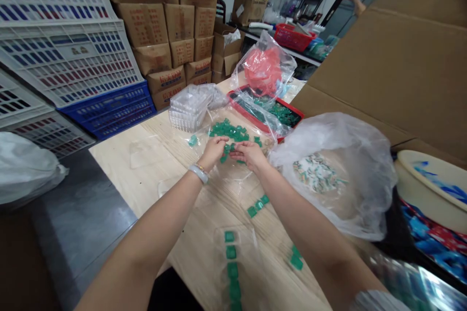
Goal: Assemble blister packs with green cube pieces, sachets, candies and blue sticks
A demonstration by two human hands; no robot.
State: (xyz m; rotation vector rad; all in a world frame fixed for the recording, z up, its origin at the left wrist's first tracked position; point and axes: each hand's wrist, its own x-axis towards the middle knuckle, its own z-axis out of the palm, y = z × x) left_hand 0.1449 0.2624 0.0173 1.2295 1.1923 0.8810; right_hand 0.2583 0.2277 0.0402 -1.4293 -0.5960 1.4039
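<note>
Both my hands meet over a heap of small green square pieces (229, 131) lying on clear plastic on a light wooden table (153, 165). My left hand (213, 149), with a pale bangle on the wrist, has its fingers curled and pinching among the green pieces. My right hand (248, 153) sits just beside it, fingers bent onto the same pieces. What each hand grips is too small to make out. Nearer me, a clear tray (231, 262) holds a row of green pieces, and a few loose ones (258, 205) lie by my right forearm.
A stack of clear trays (189, 107) stands behind the heap. A red tray (272, 109) with green pieces and plastic bags sits farther back. A big clear bag (335, 170) is at the right beside large cardboard (394, 68). Crates and boxes line the left.
</note>
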